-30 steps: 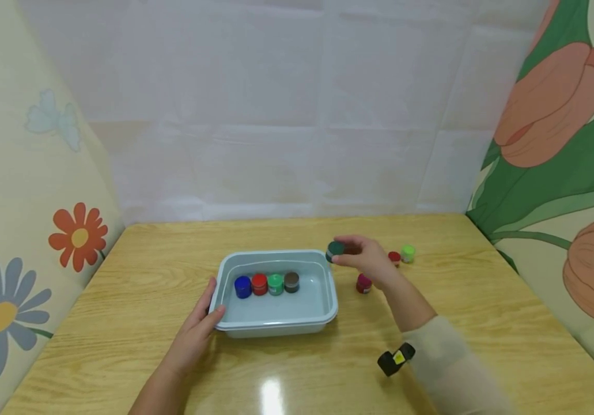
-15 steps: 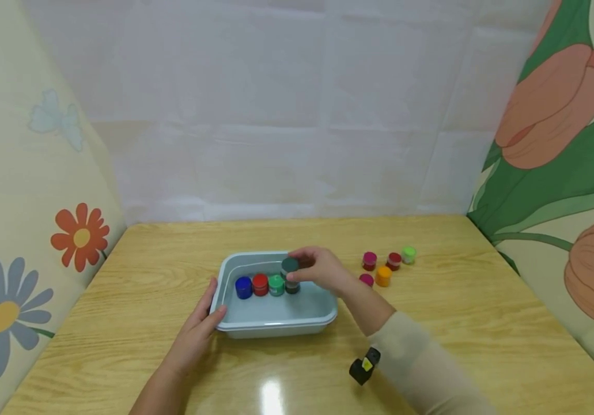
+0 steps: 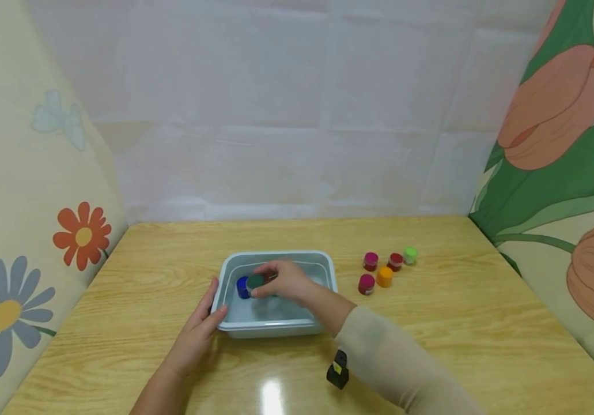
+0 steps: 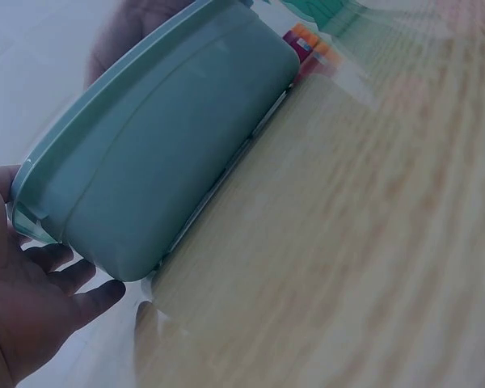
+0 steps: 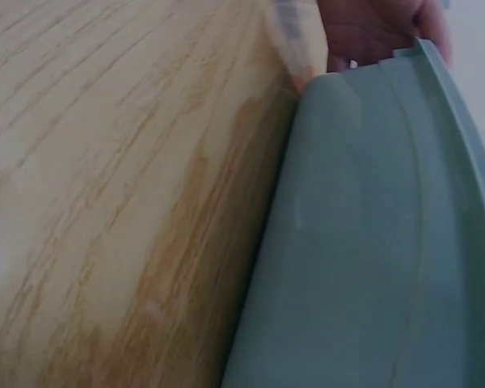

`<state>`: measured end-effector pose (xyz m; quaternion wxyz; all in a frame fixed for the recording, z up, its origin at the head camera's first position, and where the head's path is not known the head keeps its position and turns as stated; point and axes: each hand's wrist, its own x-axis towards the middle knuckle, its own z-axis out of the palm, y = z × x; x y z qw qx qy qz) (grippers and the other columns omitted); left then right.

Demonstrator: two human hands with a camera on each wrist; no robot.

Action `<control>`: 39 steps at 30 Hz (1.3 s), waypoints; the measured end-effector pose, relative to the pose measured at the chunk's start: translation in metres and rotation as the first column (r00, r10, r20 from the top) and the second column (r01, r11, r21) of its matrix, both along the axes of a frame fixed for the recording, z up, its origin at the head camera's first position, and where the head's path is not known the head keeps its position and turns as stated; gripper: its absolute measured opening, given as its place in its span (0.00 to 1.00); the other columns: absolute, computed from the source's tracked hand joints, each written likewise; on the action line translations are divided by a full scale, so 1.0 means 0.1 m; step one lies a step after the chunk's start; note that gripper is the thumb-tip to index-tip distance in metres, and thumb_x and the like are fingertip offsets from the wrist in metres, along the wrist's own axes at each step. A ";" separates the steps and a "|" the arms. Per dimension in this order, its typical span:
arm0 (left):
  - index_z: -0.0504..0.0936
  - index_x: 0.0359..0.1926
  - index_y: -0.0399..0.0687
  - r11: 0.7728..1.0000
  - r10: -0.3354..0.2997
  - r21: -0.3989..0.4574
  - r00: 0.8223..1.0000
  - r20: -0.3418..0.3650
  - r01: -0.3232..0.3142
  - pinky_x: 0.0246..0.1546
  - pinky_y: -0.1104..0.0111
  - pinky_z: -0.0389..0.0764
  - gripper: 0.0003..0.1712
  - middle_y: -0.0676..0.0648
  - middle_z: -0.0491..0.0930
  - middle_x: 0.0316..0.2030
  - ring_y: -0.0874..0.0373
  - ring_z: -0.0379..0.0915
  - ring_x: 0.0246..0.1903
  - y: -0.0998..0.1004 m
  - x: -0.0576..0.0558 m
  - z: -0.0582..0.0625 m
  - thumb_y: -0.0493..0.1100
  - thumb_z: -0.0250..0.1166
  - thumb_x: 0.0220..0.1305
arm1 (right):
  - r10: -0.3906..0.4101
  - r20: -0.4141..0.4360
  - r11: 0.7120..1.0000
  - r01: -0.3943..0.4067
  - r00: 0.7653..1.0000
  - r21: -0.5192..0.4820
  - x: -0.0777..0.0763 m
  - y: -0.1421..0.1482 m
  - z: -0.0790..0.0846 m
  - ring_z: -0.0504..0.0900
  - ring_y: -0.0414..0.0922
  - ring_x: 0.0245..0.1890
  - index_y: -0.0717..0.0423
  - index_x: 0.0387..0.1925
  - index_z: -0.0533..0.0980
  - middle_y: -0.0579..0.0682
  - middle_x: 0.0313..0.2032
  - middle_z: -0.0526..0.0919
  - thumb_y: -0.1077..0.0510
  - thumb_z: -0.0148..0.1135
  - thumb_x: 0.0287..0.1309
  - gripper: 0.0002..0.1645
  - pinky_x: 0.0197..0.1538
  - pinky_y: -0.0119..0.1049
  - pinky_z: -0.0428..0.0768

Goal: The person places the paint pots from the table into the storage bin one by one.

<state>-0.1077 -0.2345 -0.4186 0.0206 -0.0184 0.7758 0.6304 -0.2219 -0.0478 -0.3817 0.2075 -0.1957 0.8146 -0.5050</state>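
In the head view, a pale blue plastic tub stands on the table. My left hand grips its left end, thumb over the rim and fingers outside; the left wrist view shows those fingers against the end wall. Inside the tub, my right hand pinches a small dark green-lidded paint jar between thumb and fingers. That jar overlaps a blue paint jar at the tub's left. The right hand and its jar hide the other jars in the row. Only the tub's outer wall fills the right wrist view's right side.
Right of the tub are two magenta jars, one farther back and one nearer, a dark red jar, an orange jar and a lime green jar. A black wrist camera hangs by the right sleeve. White sheeting rises behind the table.
My right hand has carried the dark green jar leftward from the tub's right rim, over the brown jar, to beside the blue one. My left hand has stayed on the tub.
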 end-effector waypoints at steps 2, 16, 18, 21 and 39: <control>0.36 0.78 0.49 1.000 -0.001 0.000 1.000 -0.003 0.001 0.74 0.41 0.36 0.39 0.45 0.29 0.78 0.40 0.23 0.77 0.00 0.00 0.00 0.46 0.47 0.77 | -0.001 -0.001 1.000 0.001 1.000 0.007 0.01 -0.04 -0.03 0.79 0.40 0.42 0.54 0.49 0.82 0.49 0.43 0.84 0.61 0.77 0.45 0.25 0.45 0.30 0.79; 0.36 0.78 0.53 1.000 0.004 -0.002 0.999 0.032 -0.004 0.74 0.40 0.34 0.39 0.49 0.28 0.79 0.43 0.21 0.77 -0.02 -0.02 -0.01 0.47 0.47 0.77 | 0.070 -0.094 0.978 -0.050 0.993 0.201 0.07 -0.19 -0.07 0.79 0.36 0.37 0.51 0.48 0.82 0.46 0.39 0.85 0.56 0.79 0.44 0.26 0.45 0.26 0.77; 0.36 0.78 0.53 1.000 0.007 -0.003 0.999 0.033 -0.007 0.74 0.41 0.34 0.39 0.49 0.29 0.79 0.43 0.22 0.77 -0.02 -0.02 -0.01 0.46 0.47 0.77 | 0.078 -0.102 0.973 -0.053 0.992 0.225 0.08 -0.20 -0.07 0.79 0.36 0.38 0.51 0.48 0.81 0.45 0.39 0.85 0.55 0.79 0.44 0.27 0.46 0.27 0.77; 0.36 0.78 0.52 1.000 0.006 -0.005 0.999 0.032 -0.006 0.74 0.41 0.34 0.39 0.48 0.29 0.79 0.43 0.22 0.77 -0.02 -0.02 -0.01 0.46 0.47 0.77 | 0.078 -0.107 0.967 -0.049 0.991 0.251 0.08 -0.22 -0.07 0.79 0.36 0.37 0.50 0.48 0.81 0.44 0.38 0.85 0.54 0.79 0.43 0.27 0.46 0.27 0.77; 0.35 0.78 0.55 1.000 0.006 -0.020 0.999 0.047 -0.005 0.74 0.41 0.36 0.39 0.50 0.28 0.78 0.43 0.22 0.77 -0.03 -0.02 -0.03 0.48 0.47 0.77 | 0.131 -0.165 0.934 -0.066 0.977 0.351 0.10 -0.28 -0.07 0.79 0.37 0.39 0.50 0.50 0.81 0.44 0.40 0.84 0.52 0.78 0.46 0.26 0.48 0.29 0.78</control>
